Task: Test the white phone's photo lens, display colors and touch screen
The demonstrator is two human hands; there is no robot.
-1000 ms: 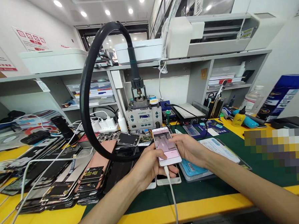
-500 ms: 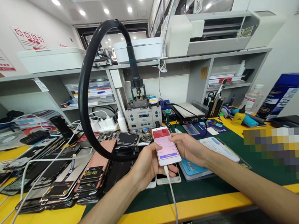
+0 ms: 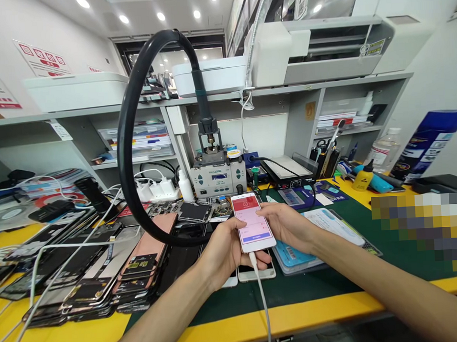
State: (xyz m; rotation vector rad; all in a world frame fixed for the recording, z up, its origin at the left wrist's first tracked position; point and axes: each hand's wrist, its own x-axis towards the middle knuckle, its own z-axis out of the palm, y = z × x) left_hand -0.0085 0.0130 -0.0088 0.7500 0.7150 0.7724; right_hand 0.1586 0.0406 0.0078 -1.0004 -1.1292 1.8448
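A white smartphone (image 3: 251, 222) with a lit red and pink screen is held above the green mat (image 3: 333, 272) by both hands. My left hand (image 3: 222, 253) wraps its left edge and underside, thumb beside the screen. My right hand (image 3: 288, 226) grips its right edge, fingers curled behind it. A white cable (image 3: 263, 302) is plugged into the phone's bottom end and runs down toward me. Another white phone (image 3: 257, 272) lies flat on the mat just beneath.
Piles of dark phone screens and parts (image 3: 88, 280) cover the yellow bench at left. A thick black hose (image 3: 135, 145) loops up from a grey rework station (image 3: 218, 177). A blue-and-white pad (image 3: 331, 227) lies at right; bottles (image 3: 361, 179) and tools stand behind.
The phone screen went from a pinkish picture to a red-topped page one second ago and has stayed so. Both hands hold the same grip; the view has barely shifted.
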